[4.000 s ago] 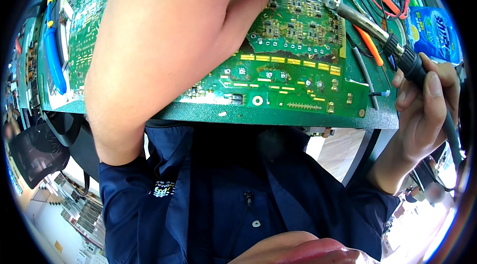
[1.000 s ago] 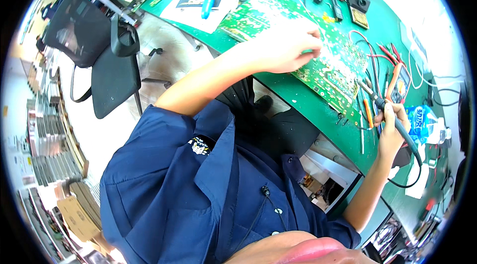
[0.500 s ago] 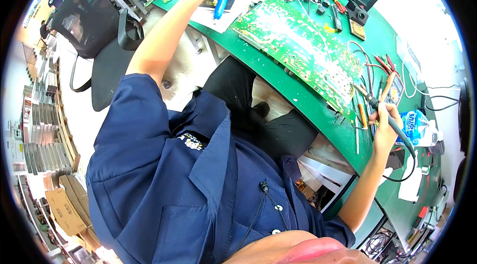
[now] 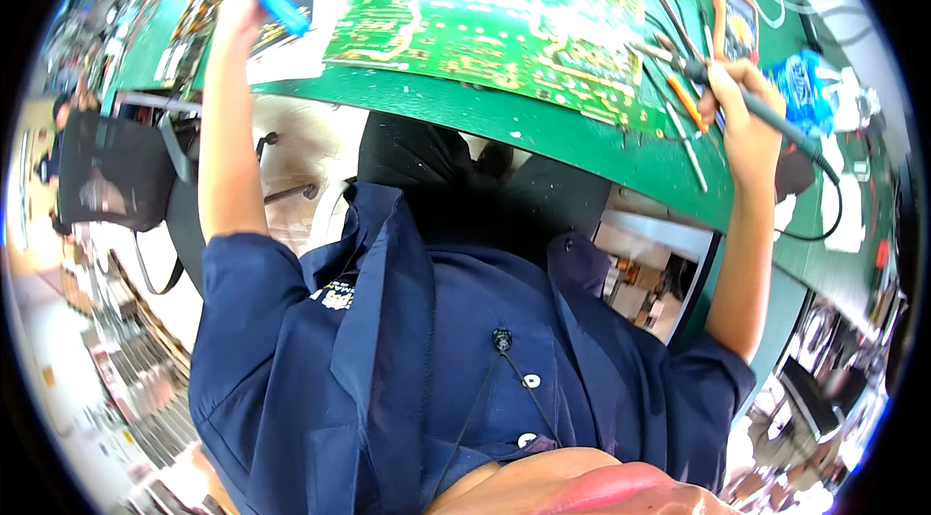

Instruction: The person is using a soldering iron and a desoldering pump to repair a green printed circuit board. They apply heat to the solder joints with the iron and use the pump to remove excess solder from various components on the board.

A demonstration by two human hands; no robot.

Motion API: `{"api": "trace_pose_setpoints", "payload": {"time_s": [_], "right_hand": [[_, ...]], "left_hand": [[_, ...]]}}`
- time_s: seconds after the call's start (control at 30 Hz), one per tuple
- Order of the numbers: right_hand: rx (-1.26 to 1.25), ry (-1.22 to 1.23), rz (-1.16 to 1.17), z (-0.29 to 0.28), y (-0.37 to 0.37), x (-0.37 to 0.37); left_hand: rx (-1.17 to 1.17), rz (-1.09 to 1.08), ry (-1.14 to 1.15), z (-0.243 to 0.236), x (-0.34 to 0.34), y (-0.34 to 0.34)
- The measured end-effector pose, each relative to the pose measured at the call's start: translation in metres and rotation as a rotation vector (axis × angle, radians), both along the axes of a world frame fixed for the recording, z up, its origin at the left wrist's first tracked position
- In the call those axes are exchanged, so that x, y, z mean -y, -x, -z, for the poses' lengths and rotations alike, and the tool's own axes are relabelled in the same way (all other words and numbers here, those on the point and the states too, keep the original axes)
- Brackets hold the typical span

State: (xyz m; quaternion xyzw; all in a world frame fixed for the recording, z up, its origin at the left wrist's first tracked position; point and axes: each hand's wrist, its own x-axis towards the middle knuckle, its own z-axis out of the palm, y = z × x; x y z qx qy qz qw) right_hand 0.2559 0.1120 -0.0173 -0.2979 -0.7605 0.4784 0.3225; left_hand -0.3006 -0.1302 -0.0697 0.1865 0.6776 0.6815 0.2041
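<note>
The hands (image 4: 240,16) hold a blue tool (image 4: 281,6), left, and soldering iron (image 4: 692,69), right.

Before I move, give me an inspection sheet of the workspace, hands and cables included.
Surface: green bench top, pale specks near its front edge.
Job's things: large green circuit board; blue tube-shaped tool; dark-handled soldering iron.
Clutter: slim orange-handled tool, thin pale rod near the board's right end.
Hands: left hand at the blue tool, grip blurred; right hand holding the iron.
Cables: black cord looping from the iron.
Surroundings: black mesh-backed chair, left.
</note>
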Motion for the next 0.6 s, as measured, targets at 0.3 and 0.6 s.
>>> {"api": "trace_pose_setpoints", "payload": {"time_s": [0.3, 0.6], "right_hand": [[-0.015, 0.017, 0.044, 0.005, -0.001, -0.004], [0.039, 0.024, 0.116, 0.008, 0.003, -0.006]], "left_hand": [[0.373, 0.147, -0.941, -0.041, 0.046, -0.165], [0.435, 0.309, -0.837, -0.045, -0.001, -0.229]]}}
